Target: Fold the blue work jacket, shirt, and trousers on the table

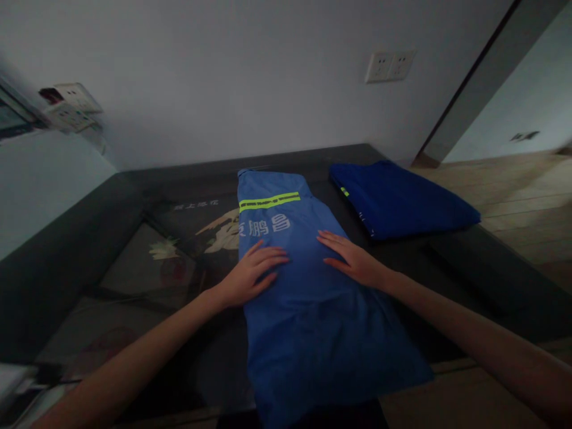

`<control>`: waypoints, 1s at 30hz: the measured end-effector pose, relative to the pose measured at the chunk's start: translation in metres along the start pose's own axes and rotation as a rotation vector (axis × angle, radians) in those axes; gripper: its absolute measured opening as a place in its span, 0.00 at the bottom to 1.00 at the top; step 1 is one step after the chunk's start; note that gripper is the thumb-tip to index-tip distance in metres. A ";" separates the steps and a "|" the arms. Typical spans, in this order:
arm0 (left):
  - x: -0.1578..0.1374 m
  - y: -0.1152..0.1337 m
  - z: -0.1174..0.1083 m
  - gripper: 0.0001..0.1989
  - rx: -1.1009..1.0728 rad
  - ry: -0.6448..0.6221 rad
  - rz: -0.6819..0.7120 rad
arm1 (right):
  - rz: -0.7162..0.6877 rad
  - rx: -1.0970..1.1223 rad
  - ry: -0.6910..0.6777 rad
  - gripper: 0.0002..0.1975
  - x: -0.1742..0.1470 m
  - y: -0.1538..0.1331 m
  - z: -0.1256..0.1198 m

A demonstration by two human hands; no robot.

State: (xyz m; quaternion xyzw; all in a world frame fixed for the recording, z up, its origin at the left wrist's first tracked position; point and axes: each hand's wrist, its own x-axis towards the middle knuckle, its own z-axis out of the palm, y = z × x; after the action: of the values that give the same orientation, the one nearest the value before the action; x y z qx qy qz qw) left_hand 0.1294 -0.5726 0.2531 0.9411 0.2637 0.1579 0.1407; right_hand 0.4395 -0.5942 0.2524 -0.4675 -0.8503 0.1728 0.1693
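Observation:
A light blue work jacket (308, 304) lies folded lengthwise on the dark tabletop, its lower end reaching over the near edge. Across its far part run a yellow-green reflective stripe (270, 202) and white printed characters. My left hand (257, 273) rests flat on the jacket's left side, just below the print, fingers stretched out. On the right side my right hand (351, 259) lies with its fingers extended over the cloth. Neither hand grips the fabric.
A folded dark blue garment (402, 199) lies at the table's (473, 286) back right. Wall sockets (391, 66) sit above it, with more sockets (71, 107) at the left. A white object (18, 381), partly cut off, is at the lower left.

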 end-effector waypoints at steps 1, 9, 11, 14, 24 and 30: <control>-0.008 0.012 0.000 0.22 0.003 -0.062 0.050 | -0.008 0.004 -0.018 0.31 -0.009 -0.007 -0.001; -0.031 0.042 0.023 0.29 0.088 -0.194 0.193 | -0.062 -0.159 -0.146 0.29 -0.060 -0.015 0.015; -0.032 0.042 0.026 0.28 0.118 -0.180 0.221 | -0.065 -0.174 -0.127 0.28 -0.060 -0.013 0.017; -0.038 0.049 0.022 0.26 0.147 -0.152 0.297 | -0.062 -0.148 -0.090 0.26 -0.063 -0.013 0.014; -0.081 0.093 0.001 0.32 0.069 -0.300 0.468 | 0.029 0.009 -0.177 0.22 -0.158 -0.029 -0.034; -0.088 0.108 0.029 0.25 0.195 -0.192 0.377 | -0.040 -0.233 -0.213 0.39 -0.189 -0.035 -0.026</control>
State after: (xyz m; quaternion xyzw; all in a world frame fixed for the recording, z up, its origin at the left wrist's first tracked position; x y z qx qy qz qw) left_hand 0.1177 -0.7137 0.2451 0.9936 0.0829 0.0650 0.0414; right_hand 0.5209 -0.7702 0.2673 -0.4460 -0.8868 0.1181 0.0262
